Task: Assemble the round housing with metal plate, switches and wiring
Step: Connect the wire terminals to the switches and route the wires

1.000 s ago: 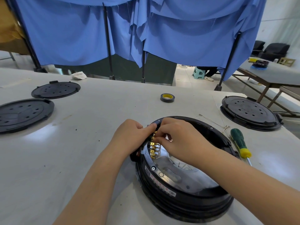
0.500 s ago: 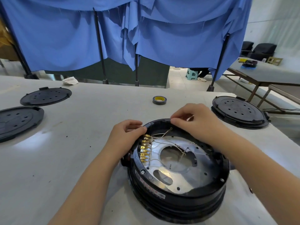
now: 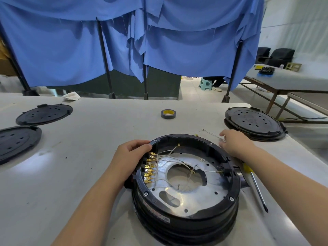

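Note:
The round black housing (image 3: 186, 222) stands in front of me on the white table. Inside lies a silver metal plate (image 3: 205, 197) with a large central hole. A row of brass switch terminals (image 3: 150, 167) runs along the inner left wall, with thin pale wires (image 3: 177, 159) trailing across the plate. My left hand (image 3: 131, 153) grips the housing's upper-left rim. My right hand (image 3: 234, 143) is on the table beyond the right rim, fingers on a loose thin wire (image 3: 211, 133) lying there.
A screwdriver (image 3: 257, 189) with a green-yellow handle lies right of the housing, partly under my right forearm. A tape roll (image 3: 168, 113) sits further back. Black round lids lie at far right (image 3: 253, 121), back left (image 3: 44, 114) and left (image 3: 16, 141).
My right hand left the housing's terminals and rim and moved right onto the table to the loose wire. My left hand stayed on the left rim. The plate and wires came into view.

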